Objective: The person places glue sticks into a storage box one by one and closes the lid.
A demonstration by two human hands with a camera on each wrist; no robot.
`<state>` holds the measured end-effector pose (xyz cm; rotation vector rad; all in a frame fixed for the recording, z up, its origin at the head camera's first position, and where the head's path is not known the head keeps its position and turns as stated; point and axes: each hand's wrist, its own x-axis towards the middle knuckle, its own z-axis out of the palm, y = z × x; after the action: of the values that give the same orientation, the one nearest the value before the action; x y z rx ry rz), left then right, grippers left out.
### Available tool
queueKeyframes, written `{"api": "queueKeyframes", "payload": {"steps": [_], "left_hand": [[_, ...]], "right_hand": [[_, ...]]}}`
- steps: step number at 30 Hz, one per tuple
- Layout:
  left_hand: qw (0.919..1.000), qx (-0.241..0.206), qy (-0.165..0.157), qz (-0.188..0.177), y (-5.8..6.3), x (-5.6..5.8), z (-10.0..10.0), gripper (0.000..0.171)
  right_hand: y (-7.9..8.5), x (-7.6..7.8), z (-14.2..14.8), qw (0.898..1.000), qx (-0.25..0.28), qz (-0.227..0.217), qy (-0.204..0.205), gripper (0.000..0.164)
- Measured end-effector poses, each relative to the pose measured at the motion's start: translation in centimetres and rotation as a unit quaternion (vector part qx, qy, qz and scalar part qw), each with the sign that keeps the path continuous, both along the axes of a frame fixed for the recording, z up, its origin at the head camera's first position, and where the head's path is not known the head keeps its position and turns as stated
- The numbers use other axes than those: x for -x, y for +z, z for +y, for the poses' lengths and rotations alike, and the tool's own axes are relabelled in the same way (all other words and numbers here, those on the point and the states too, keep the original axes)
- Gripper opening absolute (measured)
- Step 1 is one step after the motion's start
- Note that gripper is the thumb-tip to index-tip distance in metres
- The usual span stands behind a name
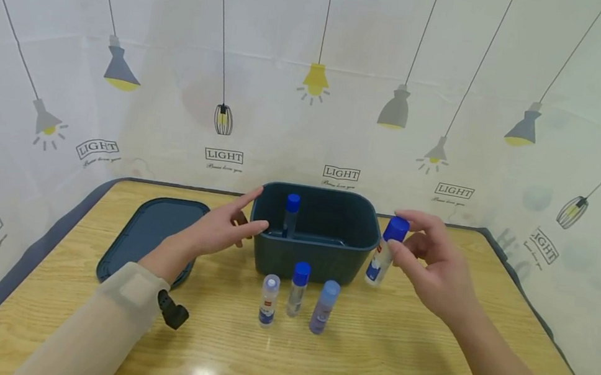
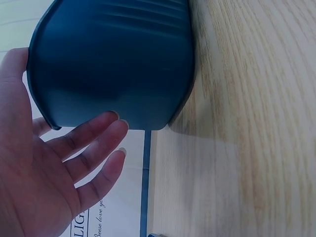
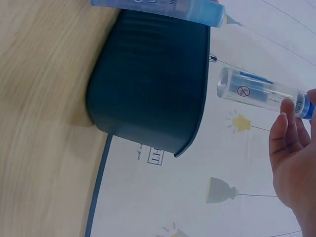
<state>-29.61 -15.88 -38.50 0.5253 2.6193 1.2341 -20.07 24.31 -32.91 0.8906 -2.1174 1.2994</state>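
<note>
A dark teal plastic bin (image 1: pixel 308 262) stands on the table, its mouth facing up. My left hand (image 1: pixel 217 226) is at its left end, thumb and index finger spread along the rim, other fingers loosely bent by the outer wall (image 2: pixel 113 64). To the right of the bin, my right hand (image 1: pixel 439 270) pinches a clear glue stick (image 1: pixel 379 263) by its blue cap, tilted and raised above rim level in the right wrist view. Another blue-capped glue stick (image 1: pixel 290 219) stands upright inside the bin, near its left end.
Three glue sticks stand upright before the bin: one with a clear cap (image 1: pixel 268 302), one with a dark blue cap (image 1: pixel 296 296), and a purplish one (image 1: pixel 321 314) with a light blue cap. A teal lid (image 1: pixel 151 228) lies left. A lamp-printed curtain (image 1: pixel 307 132) hangs behind the table.
</note>
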Motion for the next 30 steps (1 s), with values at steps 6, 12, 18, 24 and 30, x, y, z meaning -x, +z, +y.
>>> {"api": "queueKeyframes", "payload": {"steps": [6,12,18,24,30], "left_hand": [[1.0000,0.004,0.001,0.003,0.0,0.0,-0.1,0.090],[1.0000,0.003,0.000,0.001,-0.1,0.1,-0.1,0.090],[1.0000,0.001,-0.003,0.006,-0.2,0.1,-0.1,0.089],[1.0000,-0.003,-0.006,0.004,-0.3,0.1,-0.1,0.091],[1.0000,-0.002,-0.004,0.005,-0.1,0.1,-0.1,0.089]], "right_hand": [[1.4,0.6,-0.7,1.000,0.020,0.008,0.007,0.050],[2.4,1.3,-1.3,0.999,0.033,0.002,0.000,0.048],[2.7,2.5,-2.0,0.998,0.055,-0.008,-0.011,0.044],[2.3,4.2,-2.6,0.996,0.080,-0.044,-0.013,0.041],[1.5,6.1,-3.1,0.994,0.066,-0.079,-0.022,0.039]]}}
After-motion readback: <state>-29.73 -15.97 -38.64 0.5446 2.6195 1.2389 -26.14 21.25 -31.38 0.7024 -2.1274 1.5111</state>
